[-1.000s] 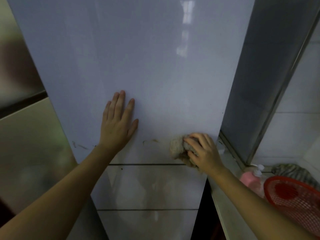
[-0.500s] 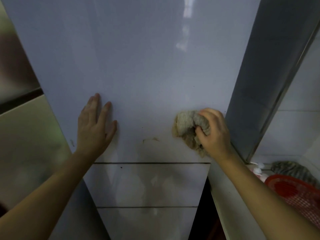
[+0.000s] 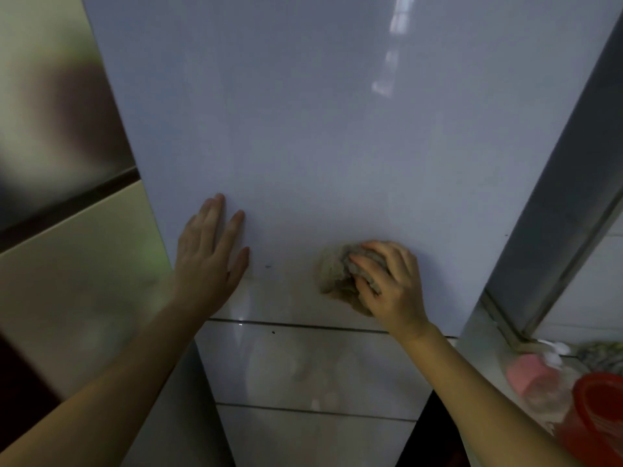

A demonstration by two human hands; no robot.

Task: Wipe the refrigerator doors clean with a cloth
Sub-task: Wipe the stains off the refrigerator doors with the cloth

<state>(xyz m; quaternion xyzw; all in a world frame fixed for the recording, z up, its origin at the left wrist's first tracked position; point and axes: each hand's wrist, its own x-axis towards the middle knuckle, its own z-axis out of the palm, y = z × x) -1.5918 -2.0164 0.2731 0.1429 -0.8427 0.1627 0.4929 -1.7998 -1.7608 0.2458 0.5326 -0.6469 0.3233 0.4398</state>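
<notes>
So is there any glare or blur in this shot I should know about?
Head view: bright window-like glare streaks the refrigerator door at upper right; the left wall and the pink bottle at lower right are smeared soft; the left hand and the right hand on the cloth stay fairly sharp; wide-angle distortion splays the door's edges.

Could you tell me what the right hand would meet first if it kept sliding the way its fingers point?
Probably the left hand: the right hand with the cloth points left across the bare door.
</notes>
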